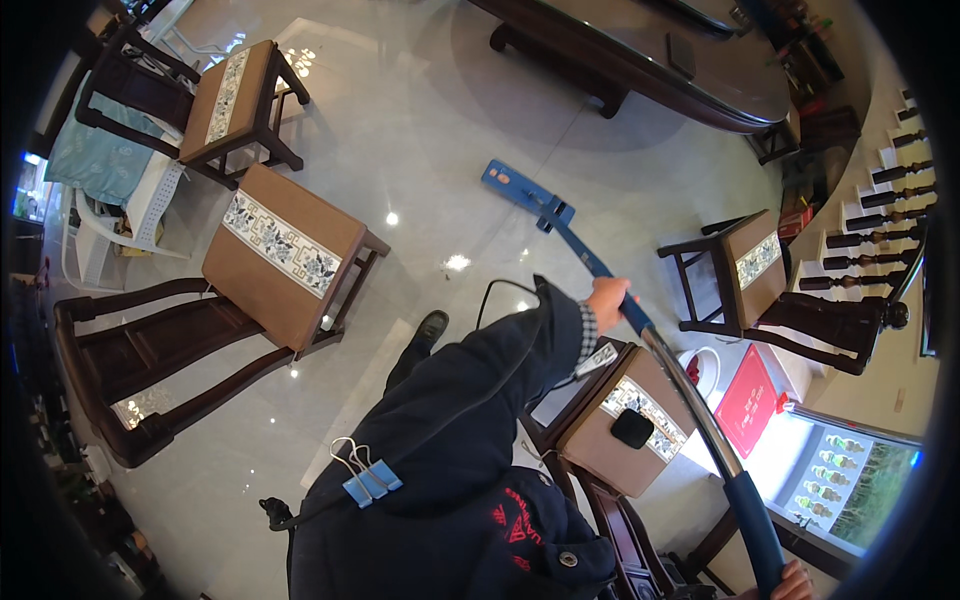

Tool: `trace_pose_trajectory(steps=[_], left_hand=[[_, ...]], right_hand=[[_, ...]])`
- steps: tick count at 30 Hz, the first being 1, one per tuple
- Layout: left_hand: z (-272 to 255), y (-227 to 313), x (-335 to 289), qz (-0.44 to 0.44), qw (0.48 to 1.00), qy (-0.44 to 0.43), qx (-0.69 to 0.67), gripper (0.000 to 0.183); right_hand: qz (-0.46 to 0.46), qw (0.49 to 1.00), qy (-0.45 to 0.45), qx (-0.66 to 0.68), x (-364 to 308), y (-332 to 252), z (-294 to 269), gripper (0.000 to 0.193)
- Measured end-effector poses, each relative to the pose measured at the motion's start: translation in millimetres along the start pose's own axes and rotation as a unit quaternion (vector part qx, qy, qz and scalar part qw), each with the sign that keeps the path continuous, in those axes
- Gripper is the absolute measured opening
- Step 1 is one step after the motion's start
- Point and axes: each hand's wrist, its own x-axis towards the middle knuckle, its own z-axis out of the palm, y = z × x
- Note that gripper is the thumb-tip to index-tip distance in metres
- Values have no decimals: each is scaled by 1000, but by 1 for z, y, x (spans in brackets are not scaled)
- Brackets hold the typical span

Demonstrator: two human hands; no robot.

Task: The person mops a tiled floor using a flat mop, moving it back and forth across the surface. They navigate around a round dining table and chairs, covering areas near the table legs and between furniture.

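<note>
A flat mop lies angled across the right half of the view. Its blue rectangular mop head (508,184) rests on the shiny tiled floor, ahead of my shoe. My left hand (607,302) is closed around the blue pole (580,250), partway up from the head. Farther up, the pole (690,390) turns to bare metal and ends in a thick dark blue grip (752,525). At the bottom right edge my right hand (793,582) wraps the end of that grip, partly cut off by the picture's rim.
Wooden chairs with brown cushions stand on the left (285,245), far left (232,105), right (755,270) and near right (640,460). A dark wooden table (640,60) is ahead. Beside the right chairs are a white bucket (708,368) and staircase balusters (870,240).
</note>
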Motion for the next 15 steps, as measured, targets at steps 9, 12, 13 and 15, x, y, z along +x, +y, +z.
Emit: trace_pose_trajectory(steps=[9,12,13,15], left_hand=[[18,41,79,18,993,5,119,24],[-2,48,83,6,992,-1,129,31],[-9,48,81,8,992,-1,128,31],[-21,43,72,20,993,-6,113,31]], right_hand=[[-27,998,55,-23,-18,78,82,5],[-23,1000,-5,-20,-31,82,92,8],[-14,1000,-14,-17,-37,78,92,9],[26,995,-48,-84,-42,59,86,11]])
